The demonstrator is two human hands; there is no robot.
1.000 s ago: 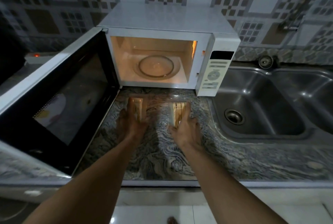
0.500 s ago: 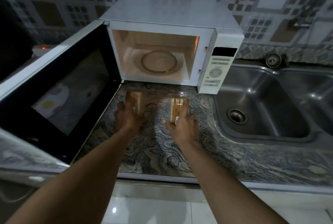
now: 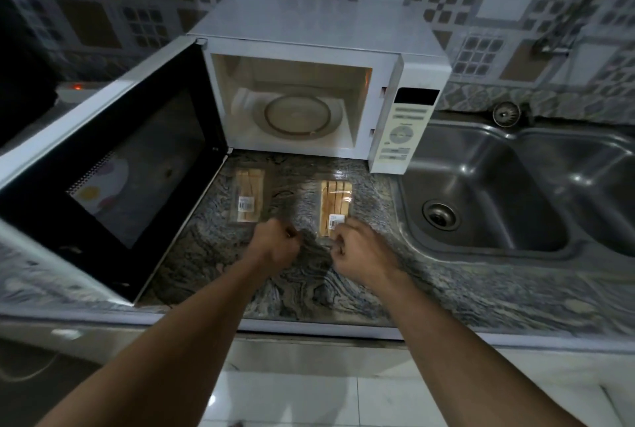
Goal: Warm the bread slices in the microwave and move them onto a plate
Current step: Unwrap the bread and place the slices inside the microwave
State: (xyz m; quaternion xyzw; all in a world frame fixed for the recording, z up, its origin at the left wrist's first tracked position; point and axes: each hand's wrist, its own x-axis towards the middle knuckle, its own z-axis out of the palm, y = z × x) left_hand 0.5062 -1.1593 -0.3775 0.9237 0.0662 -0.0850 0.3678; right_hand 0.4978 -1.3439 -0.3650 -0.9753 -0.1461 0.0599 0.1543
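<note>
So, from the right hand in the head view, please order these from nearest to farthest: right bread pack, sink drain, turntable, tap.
1. Right bread pack, just ahead of the right hand.
2. Sink drain, to its right.
3. Turntable, inside the microwave, ahead.
4. Tap, far right at the wall.

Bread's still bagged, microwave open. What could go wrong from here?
1. Both bread packs look sealed in clear plastic; heated wrapped, the plastic may soften.
2. The open microwave door juts beside the left hand; an elbow may knock it.
3. No plate in view.
</note>
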